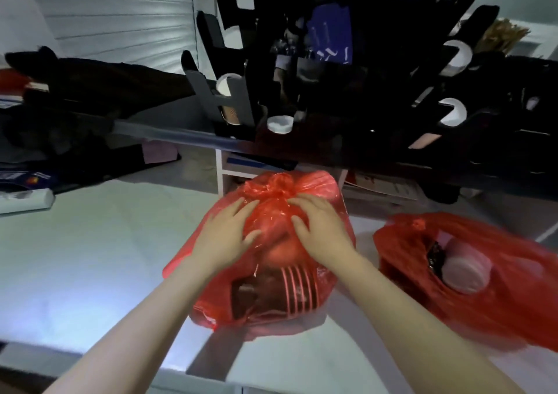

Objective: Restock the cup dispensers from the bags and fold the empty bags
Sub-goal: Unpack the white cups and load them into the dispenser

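A red plastic bag, tied in a knot at its top, stands on the white counter in front of me; stacked cups show through it low down. My left hand lies on the bag's upper left with fingers spread. My right hand lies on its upper right, fingertips just below the knot. A second red bag lies to the right, with a stack of white cups showing inside. Black cup dispensers stand behind on a raised shelf, white cup rims showing in their openings.
The white counter spreads out to the left. Dark clutter and papers sit at the far left. A white lid rests on the shelf edge. Boxes lie under the shelf behind the bag.
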Demonstrator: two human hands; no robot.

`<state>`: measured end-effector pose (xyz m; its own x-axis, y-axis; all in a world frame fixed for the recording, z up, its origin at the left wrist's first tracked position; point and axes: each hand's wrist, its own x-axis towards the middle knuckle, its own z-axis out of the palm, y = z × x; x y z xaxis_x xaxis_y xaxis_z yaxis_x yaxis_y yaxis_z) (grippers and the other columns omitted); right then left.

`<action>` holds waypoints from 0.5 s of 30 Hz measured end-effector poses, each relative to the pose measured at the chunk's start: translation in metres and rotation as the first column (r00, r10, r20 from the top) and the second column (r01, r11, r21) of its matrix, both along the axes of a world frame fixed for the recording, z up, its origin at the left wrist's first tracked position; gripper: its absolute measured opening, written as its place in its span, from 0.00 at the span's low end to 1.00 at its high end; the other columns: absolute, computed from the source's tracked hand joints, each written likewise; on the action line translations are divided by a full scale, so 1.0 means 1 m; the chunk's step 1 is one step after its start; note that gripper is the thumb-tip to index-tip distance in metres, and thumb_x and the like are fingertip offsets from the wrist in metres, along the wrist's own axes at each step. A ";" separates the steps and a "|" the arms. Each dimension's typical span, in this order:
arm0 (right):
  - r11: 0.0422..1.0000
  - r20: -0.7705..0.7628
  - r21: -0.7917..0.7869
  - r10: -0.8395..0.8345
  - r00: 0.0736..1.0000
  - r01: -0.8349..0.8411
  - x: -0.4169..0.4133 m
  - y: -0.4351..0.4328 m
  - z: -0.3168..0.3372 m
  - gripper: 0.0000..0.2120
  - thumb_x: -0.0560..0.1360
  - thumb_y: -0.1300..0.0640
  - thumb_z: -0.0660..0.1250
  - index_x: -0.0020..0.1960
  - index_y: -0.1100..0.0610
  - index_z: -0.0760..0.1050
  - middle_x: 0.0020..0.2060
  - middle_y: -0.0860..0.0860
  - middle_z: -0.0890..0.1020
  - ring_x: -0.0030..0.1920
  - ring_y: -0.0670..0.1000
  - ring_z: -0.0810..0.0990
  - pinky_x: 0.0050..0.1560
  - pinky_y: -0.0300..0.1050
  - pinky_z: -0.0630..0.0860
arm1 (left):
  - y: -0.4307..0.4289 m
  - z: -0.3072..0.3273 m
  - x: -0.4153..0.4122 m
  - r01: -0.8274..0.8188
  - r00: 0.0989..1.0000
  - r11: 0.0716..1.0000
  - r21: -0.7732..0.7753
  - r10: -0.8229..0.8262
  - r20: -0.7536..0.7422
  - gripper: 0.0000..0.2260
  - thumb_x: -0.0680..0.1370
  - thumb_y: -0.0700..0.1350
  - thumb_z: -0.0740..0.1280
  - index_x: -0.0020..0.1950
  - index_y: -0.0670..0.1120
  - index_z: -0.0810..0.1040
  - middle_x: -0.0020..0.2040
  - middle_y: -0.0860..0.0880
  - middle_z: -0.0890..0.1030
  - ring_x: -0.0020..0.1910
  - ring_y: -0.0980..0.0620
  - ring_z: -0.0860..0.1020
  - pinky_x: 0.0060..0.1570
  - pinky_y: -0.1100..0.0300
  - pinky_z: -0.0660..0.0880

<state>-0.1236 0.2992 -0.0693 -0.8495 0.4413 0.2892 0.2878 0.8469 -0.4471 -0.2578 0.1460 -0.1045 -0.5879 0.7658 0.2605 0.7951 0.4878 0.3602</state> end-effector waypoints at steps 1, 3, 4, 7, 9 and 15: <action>1.000 0.029 -0.027 -0.013 0.999 0.014 -0.002 -0.003 -0.002 0.20 0.78 0.53 0.62 0.70 0.48 0.69 0.70 0.48 0.69 0.70 0.50 0.64 0.72 0.51 0.61 | 0.000 -0.007 0.001 0.006 1.000 0.999 -0.051 -0.005 0.007 0.30 0.77 0.54 0.65 0.76 0.55 0.57 0.77 0.49 0.60 0.75 0.49 0.59 0.71 0.47 0.59; 0.996 0.074 -0.072 -0.037 0.997 0.042 -0.007 -0.006 -0.004 0.23 0.78 0.53 0.62 0.72 0.49 0.65 0.70 0.49 0.69 0.70 0.52 0.65 0.71 0.50 0.62 | -0.003 -0.021 0.000 -0.001 0.999 0.992 -0.128 -0.004 -0.036 0.31 0.77 0.53 0.64 0.77 0.59 0.52 0.78 0.50 0.55 0.75 0.48 0.57 0.71 0.43 0.57; 0.994 0.092 -0.090 -0.052 0.994 0.060 -0.008 -0.008 -0.006 0.22 0.78 0.53 0.62 0.72 0.49 0.65 0.69 0.50 0.71 0.69 0.52 0.67 0.69 0.50 0.64 | -0.006 -0.027 -0.002 -0.004 0.998 0.990 -0.138 -0.005 -0.063 0.31 0.78 0.52 0.64 0.77 0.60 0.51 0.78 0.50 0.54 0.75 0.47 0.56 0.72 0.43 0.55; 0.995 0.160 -0.079 -0.043 0.986 0.056 -0.011 -0.014 -0.015 0.17 0.79 0.51 0.60 0.67 0.49 0.72 0.63 0.49 0.77 0.63 0.52 0.74 0.64 0.50 0.70 | -0.014 -0.037 -0.011 0.019 0.996 0.992 -0.121 -0.029 -0.080 0.31 0.78 0.47 0.64 0.76 0.61 0.53 0.78 0.48 0.55 0.76 0.46 0.56 0.72 0.42 0.54; 0.994 0.198 -0.104 0.008 0.980 0.013 -0.012 -0.018 -0.021 0.14 0.78 0.50 0.61 0.62 0.49 0.77 0.58 0.47 0.81 0.59 0.49 0.77 0.62 0.48 0.72 | -0.020 -0.041 -0.017 0.039 0.996 0.994 -0.107 -0.047 -0.076 0.30 0.77 0.46 0.64 0.75 0.62 0.55 0.78 0.47 0.55 0.76 0.46 0.55 0.72 0.42 0.54; 0.991 -0.054 -0.082 -0.112 0.992 0.108 -0.025 -0.007 -0.016 0.12 0.75 0.53 0.67 0.58 0.49 0.77 0.54 0.46 0.79 0.54 0.48 0.77 0.56 0.46 0.74 | -0.027 -0.039 -0.023 0.078 0.997 0.996 -0.033 -0.078 0.015 0.33 0.75 0.40 0.65 0.73 0.64 0.56 0.78 0.50 0.55 0.76 0.48 0.54 0.72 0.43 0.53</action>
<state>-0.1489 0.2919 -0.0852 -0.7774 0.5545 0.2969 0.3488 0.7729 -0.5301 -0.2804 0.1187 -0.1437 -0.5293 0.8177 0.2261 0.8264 0.4367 0.3555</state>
